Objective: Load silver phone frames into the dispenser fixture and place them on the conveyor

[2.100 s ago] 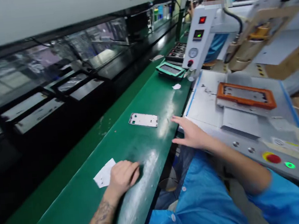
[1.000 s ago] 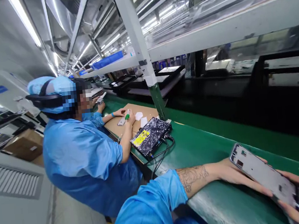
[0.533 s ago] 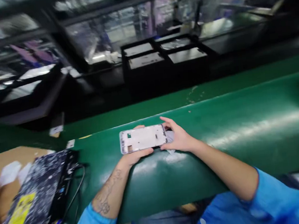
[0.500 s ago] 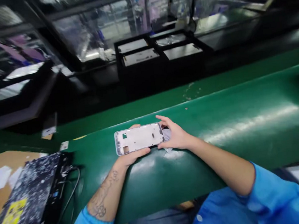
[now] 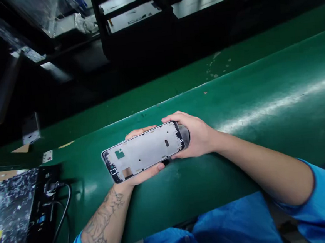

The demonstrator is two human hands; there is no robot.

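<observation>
A phone mid-frame [image 5: 148,152], silvery with black-edged ends and several cut-outs, is held above the green bench. My left hand [image 5: 143,175] is closed around its left part from below, thumb along the near edge and fingertips showing past the far edge. At the other end, my right hand [image 5: 197,135] grips the right corners, with thumb and fingers on opposite long edges. Partly covered by my right palm is a grey piece [image 5: 185,135] beyond the frame's right end; I cannot tell what it is. The underside of the frame is hidden.
A black box with cables [image 5: 23,209] sits on the bench at the left. At the back, a black divided tray [image 5: 138,31] holds several flat silvery parts. A thin grey plate [image 5: 30,128] leans at the back left. The green bench top [image 5: 268,133] extends right.
The view has tilted down and come closer to the hands. My right hand has closed in from a looser, spread pose onto the frame's right end. My left hand keeps its hold.
</observation>
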